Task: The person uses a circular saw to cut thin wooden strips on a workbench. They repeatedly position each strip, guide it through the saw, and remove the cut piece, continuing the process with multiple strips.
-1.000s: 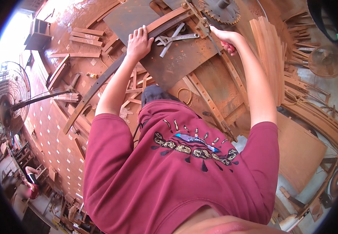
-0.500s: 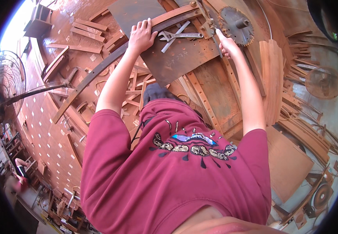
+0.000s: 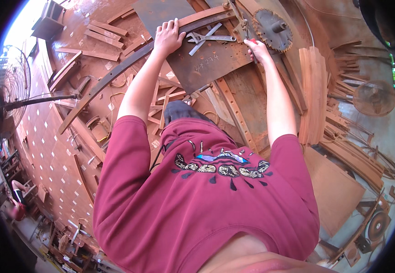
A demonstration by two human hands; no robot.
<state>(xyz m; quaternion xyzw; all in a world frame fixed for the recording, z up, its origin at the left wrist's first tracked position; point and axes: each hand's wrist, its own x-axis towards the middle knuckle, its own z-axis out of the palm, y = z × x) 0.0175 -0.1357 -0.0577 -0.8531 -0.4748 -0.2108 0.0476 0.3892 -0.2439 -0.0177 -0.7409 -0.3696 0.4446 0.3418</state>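
My left hand [image 3: 168, 38] lies over a long curved wooden strip [image 3: 202, 19], its fingers stretched out across the top. My right hand [image 3: 260, 51] is closed around a small tool with a red handle [image 3: 253, 41]; its working end is hard to make out. That hand is beside the metal fittings [image 3: 242, 25] at the strip's right end, left of a toothed circular saw blade [image 3: 266, 37]. An adjustable wrench [image 3: 213, 38] lies across a flat pale metal strip [image 3: 198, 47] on the dark metal saw table [image 3: 190, 75], between my hands.
Wooden offcuts [image 3: 105, 38] litter the tiled floor at left, near a standing fan [image 3: 8, 93]. Long wooden pieces [image 3: 313, 91] stand at right beside a flat board [image 3: 336, 186]. Another person [image 3: 19, 200] is far off at lower left.
My right hand has shifted down and slightly left, away from the fittings; the red handle now shows in it. My left hand stays on the wooden strip. The view has shifted slightly.
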